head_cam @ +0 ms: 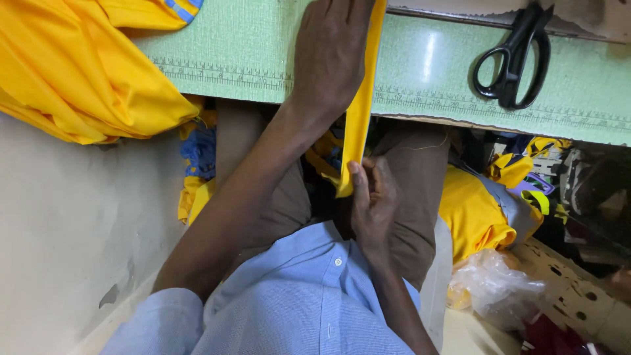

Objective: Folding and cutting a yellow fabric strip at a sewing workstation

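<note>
Folded yellow fabric strip (360, 112) stretched taut from the green cutting table (230, 52) down to the lap.
Left hand (332, 56) presses it flat at twelve o'clock; right hand (372, 200) pinches its lower end at six. A loosened pinch could let the fold spring open.

Left hand (330, 56): arm extended forward, palm down, fingers flat.
Right hand (372, 200): arm bent close to body, thumb and fingers pinched together.

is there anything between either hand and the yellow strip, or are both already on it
Nothing visible is between them. The left hand presses the yellow fabric strip against the green table, and the right hand pinches the strip's lower end below the table edge.
</note>
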